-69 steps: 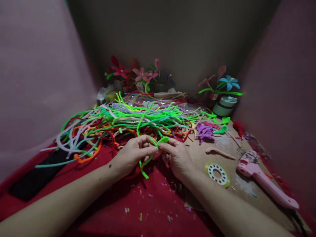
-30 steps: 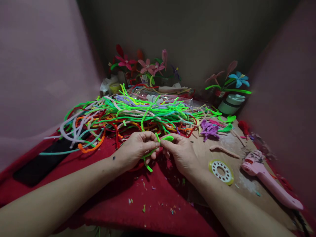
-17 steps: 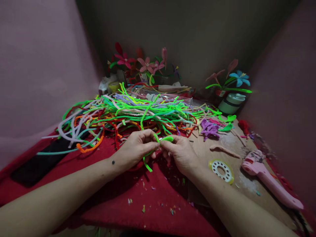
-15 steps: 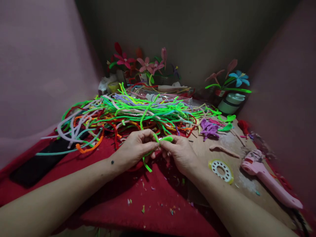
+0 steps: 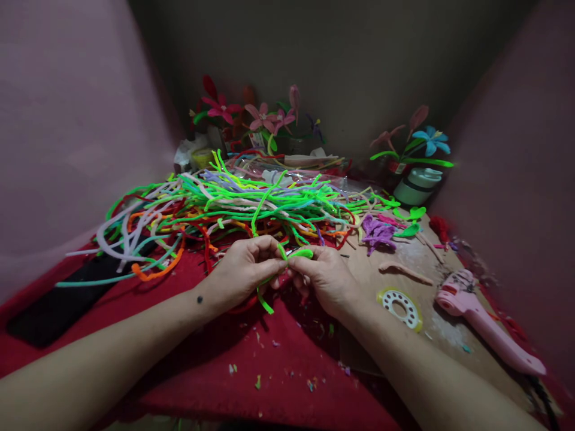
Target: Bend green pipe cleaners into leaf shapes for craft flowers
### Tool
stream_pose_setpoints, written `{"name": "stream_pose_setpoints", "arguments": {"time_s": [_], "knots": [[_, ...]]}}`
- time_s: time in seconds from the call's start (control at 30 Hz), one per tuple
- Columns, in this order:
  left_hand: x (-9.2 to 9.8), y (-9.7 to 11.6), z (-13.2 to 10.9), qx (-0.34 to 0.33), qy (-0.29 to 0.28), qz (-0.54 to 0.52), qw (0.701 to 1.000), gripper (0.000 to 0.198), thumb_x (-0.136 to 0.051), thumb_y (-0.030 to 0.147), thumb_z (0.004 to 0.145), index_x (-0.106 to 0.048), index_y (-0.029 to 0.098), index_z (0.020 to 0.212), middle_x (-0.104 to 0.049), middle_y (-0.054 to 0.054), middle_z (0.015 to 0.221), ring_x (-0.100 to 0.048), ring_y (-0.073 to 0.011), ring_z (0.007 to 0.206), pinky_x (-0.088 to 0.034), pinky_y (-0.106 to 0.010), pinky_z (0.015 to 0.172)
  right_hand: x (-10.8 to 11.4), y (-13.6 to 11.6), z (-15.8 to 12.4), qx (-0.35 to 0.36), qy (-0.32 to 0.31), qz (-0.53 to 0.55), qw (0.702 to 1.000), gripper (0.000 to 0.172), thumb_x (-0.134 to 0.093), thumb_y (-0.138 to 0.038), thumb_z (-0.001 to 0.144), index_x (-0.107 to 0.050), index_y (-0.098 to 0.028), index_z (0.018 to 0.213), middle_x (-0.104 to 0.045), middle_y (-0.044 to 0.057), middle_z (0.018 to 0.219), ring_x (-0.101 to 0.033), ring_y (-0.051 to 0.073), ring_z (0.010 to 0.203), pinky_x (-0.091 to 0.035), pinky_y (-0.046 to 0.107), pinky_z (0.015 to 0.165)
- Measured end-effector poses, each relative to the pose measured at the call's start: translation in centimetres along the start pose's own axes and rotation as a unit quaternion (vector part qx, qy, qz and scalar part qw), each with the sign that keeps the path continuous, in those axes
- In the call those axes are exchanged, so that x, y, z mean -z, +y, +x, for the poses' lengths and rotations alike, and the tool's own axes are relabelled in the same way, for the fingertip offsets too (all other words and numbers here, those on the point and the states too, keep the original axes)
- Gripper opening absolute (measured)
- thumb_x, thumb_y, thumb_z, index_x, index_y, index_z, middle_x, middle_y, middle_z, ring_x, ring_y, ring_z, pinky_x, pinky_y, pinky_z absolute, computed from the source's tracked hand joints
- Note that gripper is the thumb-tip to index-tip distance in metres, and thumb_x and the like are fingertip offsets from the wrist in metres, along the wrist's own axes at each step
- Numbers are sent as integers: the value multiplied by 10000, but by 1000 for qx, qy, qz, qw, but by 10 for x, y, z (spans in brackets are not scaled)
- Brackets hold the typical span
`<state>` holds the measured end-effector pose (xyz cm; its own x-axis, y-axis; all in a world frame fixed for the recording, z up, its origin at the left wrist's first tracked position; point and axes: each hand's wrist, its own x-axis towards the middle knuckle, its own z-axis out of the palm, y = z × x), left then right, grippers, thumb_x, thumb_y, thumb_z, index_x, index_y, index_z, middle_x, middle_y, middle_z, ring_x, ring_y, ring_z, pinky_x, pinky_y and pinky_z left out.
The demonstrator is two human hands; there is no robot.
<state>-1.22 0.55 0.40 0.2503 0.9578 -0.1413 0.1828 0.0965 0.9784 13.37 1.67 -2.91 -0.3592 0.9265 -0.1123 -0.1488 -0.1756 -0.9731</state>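
My left hand and my right hand meet over the red cloth, both pinched on one bright green pipe cleaner. Its upper part is bent into a small loop between my fingertips, and its free tail hangs down below my left hand. A big tangled pile of coloured pipe cleaners lies just behind my hands.
Pipe-cleaner flowers stand at the back, a blue one by a pale jar at right. On the brown board lie a purple piece, green leaves, a round tape dispenser and a pink glue gun. A black strip lies left.
My hands have stayed together on the green pipe cleaner, working the loop slightly. The tail under my left hand has become shorter. The view has shifted a little.
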Motion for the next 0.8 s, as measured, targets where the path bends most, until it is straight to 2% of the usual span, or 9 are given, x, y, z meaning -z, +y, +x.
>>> {"name": "stream_pose_setpoints", "arguments": {"time_s": [0.13,0.27,0.4,0.47,0.57,0.67,0.8], "knots": [[5,-2,3,17,-22,9,1000,160,-601,289,731,-529,152,770,-561,38,515,-473,-61,408,-365,-156,399,2,-1,1,12,-4,-5,1000,142,-521,-206,690,-546,-151,561,-477,-47,427,-352,58,331,-270,197,341],[7,-5,6,38,-49,23,998,195,-618,306,711,-519,150,774,-556,38,491,-488,-76,405,-368,-162,383,1,-3,-1,38,49,-82,995,128,-532,-215,695,-536,-163,578,-449,-63,423,-368,67,363,-279,199,373],[3,-6,5,63,-56,56,995,197,-545,340,759,-497,150,739,-523,42,423,-443,-75,324,-329,-161,325,-2,-2,-6,159,104,-245,951,114,-507,-167,721,-606,-157,665,-592,-4,604,-507,103,558,-389,223,560],[2,-5,5,63,-62,49,995,192,-549,336,753,-487,156,743,-537,40,460,-473,-82,345,-355,-166,326,-2,-1,-8,184,107,-286,934,141,-484,-154,737,-614,-155,681,-609,8,637,-521,112,592,-391,230,594],[5,-3,5,64,-74,59,993,204,-561,347,746,-475,162,751,-547,43,520,-467,-71,341,-344,-157,300,0,-3,-6,181,112,-284,935,139,-485,-168,739,-614,-144,690,-603,12,631,-504,111,571,-379,229,570],[9,-1,4,76,-88,96,989,223,-519,385,776,-457,172,751,-489,69,459,-369,-52,268,-256,-144,249,1,-4,-4,182,115,-280,936,133,-493,-176,730,-614,-138,693,-592,8,638,-492,110,578,-372,230,574],[11,2,3,92,-113,105,984,210,-505,378,783,-447,179,754,-446,84,426,-315,-43,257,-225,-141,250,0,-3,-2,157,120,-235,952,108,-498,-179,714,-582,-149,653,-515,-30,550,-432,88,509,-344,212,518]]}}
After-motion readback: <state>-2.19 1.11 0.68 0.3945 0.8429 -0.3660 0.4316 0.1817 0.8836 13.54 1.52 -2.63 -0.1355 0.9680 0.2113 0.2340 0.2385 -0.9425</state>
